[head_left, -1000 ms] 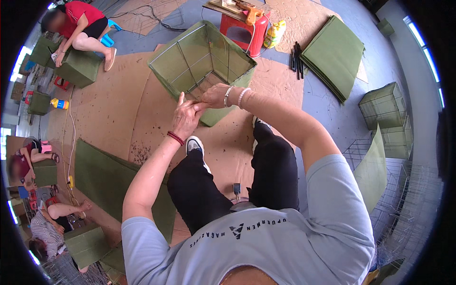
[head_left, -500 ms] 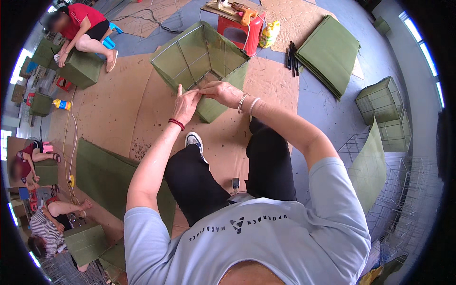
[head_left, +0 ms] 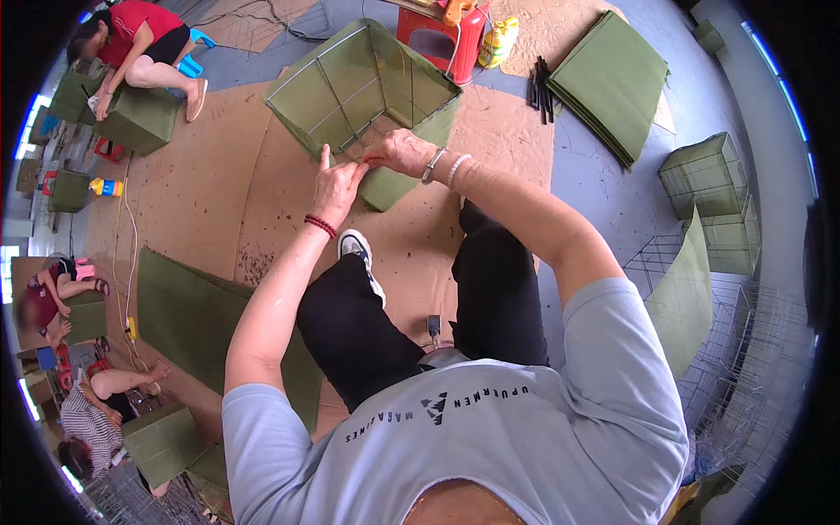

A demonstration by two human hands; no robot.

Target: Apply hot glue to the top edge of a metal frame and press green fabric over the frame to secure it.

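Cardboard-covered floor (head_left: 201, 201): green fabric box (head_left: 363, 83) lies ahead of my knees. I see left hand (head_left: 335, 185) and right hand (head_left: 398, 153), each grip pinching its near rim.

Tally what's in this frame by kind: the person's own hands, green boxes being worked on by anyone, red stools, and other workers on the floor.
Own hands: 2, left hand and right hand
Green fabric boxes in work: 4, including the open green box at the hands
Red stool: 1
Other workers: 3
Total: 10
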